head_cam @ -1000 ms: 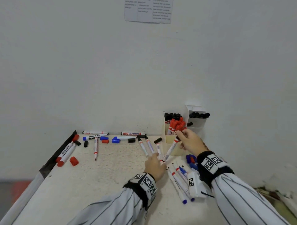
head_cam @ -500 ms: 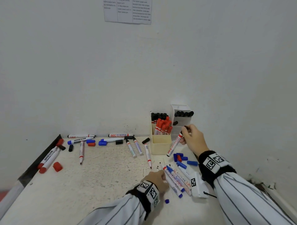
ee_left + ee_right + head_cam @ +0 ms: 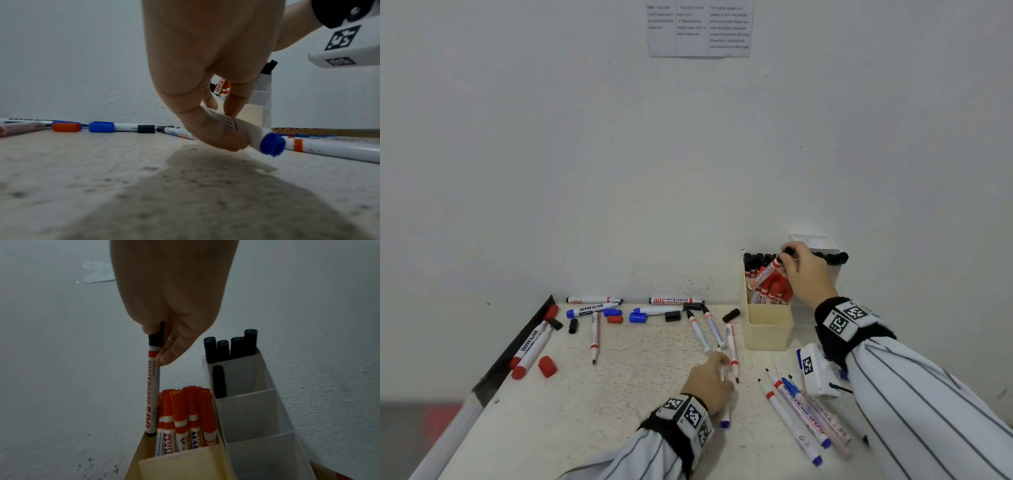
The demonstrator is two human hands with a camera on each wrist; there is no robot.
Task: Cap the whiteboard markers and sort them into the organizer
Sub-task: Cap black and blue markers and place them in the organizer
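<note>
My right hand (image 3: 796, 265) (image 3: 162, 344) pinches a black-capped whiteboard marker (image 3: 765, 274) (image 3: 153, 389) by its cap end and holds it tip-down over the cream organizer (image 3: 768, 327) (image 3: 180, 467), beside the red-capped markers (image 3: 185, 415) standing in it. A white organizer (image 3: 251, 402) to the right holds black-capped markers (image 3: 230, 345). My left hand (image 3: 714, 378) (image 3: 218, 123) rests low on the table and pinches a blue-ended marker (image 3: 265, 141) (image 3: 725, 419) just off the surface.
Loose markers and caps lie along the back of the table (image 3: 619, 394): blue caps (image 3: 637, 317), red caps (image 3: 547, 366), black caps (image 3: 672, 316). More uncapped markers (image 3: 801, 421) lie at the front right. A dark strip (image 3: 510, 353) edges the table's left side.
My right hand lifted the black-capped marker from in front of the cream organizer to above it. My left hand shifted and took hold of a blue-ended marker. The camera view tilted.
</note>
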